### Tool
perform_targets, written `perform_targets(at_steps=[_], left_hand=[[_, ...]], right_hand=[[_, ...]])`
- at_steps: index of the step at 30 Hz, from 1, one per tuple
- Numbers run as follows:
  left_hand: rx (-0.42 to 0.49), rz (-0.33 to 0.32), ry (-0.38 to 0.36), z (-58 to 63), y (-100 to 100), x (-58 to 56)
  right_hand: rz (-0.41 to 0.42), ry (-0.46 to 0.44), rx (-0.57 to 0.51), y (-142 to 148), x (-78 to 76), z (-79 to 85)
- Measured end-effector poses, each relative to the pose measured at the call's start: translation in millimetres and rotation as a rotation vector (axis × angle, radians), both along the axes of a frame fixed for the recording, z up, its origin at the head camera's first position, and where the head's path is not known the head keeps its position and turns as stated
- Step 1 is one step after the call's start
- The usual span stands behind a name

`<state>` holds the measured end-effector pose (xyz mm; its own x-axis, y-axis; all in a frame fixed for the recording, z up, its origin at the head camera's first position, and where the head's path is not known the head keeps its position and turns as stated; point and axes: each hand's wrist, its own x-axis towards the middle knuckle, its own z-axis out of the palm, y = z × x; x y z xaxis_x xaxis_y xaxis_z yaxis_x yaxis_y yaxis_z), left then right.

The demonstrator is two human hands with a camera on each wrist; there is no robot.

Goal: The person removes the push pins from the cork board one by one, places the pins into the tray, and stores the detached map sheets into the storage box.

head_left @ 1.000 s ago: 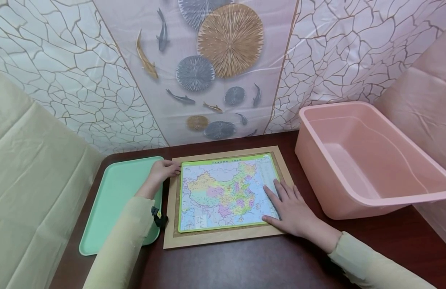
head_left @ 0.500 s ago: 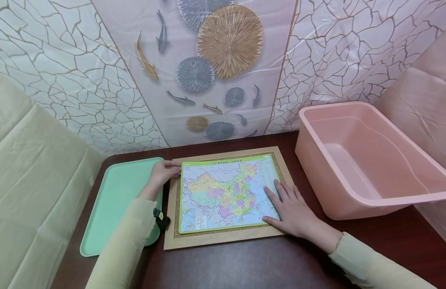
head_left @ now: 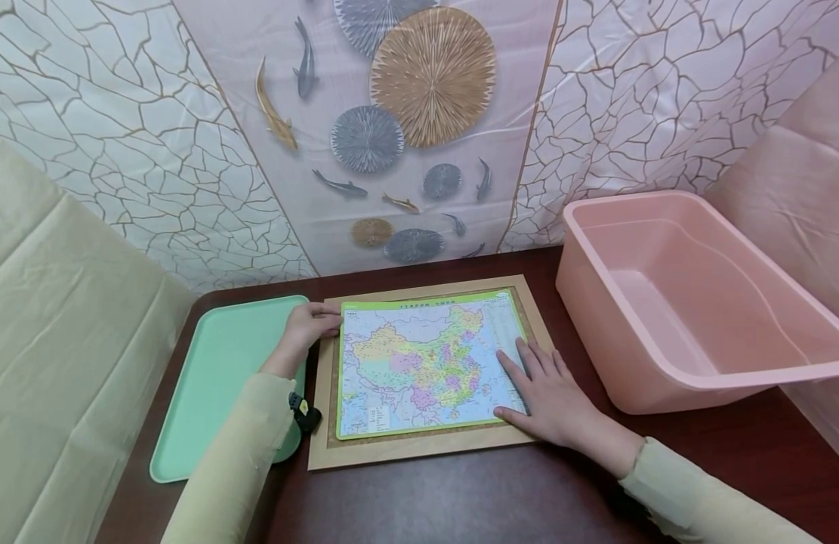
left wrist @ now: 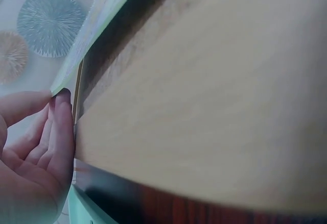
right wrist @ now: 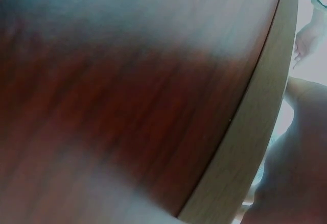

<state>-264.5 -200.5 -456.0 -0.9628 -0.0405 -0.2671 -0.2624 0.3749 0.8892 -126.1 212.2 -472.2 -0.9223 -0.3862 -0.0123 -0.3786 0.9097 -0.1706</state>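
Observation:
A map of China (head_left: 405, 355) with a green border lies over a pale wooden frame (head_left: 392, 448) on the dark table. My left hand (head_left: 305, 329) is at the map's upper left corner. In the left wrist view, the left hand (left wrist: 36, 152) pinches that corner between thumb and index finger, and the sheet's edge stands up off the frame. My right hand (head_left: 551, 397) rests flat with spread fingers over the map's right edge and the frame's right side. Close and dark, the right hand (right wrist: 291, 168) fills the right wrist view's lower right corner.
To the left lies a mint green tray (head_left: 218, 378), partly under my left forearm. A large pink tub (head_left: 596, 325) stands at the right, close to the frame. Behind the dark brown table (head_left: 419, 506) hangs a patterned backdrop (head_left: 433, 75).
My left forearm has shifted very slightly to the right since one second ago, its hand still at the map's corner. The right hand has not moved.

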Motion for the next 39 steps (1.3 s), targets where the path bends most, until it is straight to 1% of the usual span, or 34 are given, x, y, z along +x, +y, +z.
perform_targets(at_steps=[12,24,27,34,39], left_hand=[[0.012,-0.011,0.006,-4.2,-1,-0.4],[0.001,-0.011,0.013,-5.8,-1,-1.9],[0.006,-0.010,0.012,-6.1,-1,-1.9],[0.014,-0.008,0.007,-5.3,-1,-1.0],[0.008,-0.011,0.016,-4.3,0,-1.3]], right_hand=[[0.000,0.004,0.017,0,0.1,0.5],[0.031,0.020,0.086,1,-4.1,10.1],[0.043,0.024,0.089,2,-6.1,14.4],[0.059,0.006,0.025,4,-8.4,28.7],[0.062,0.026,0.038,4,-7.6,42.7]])
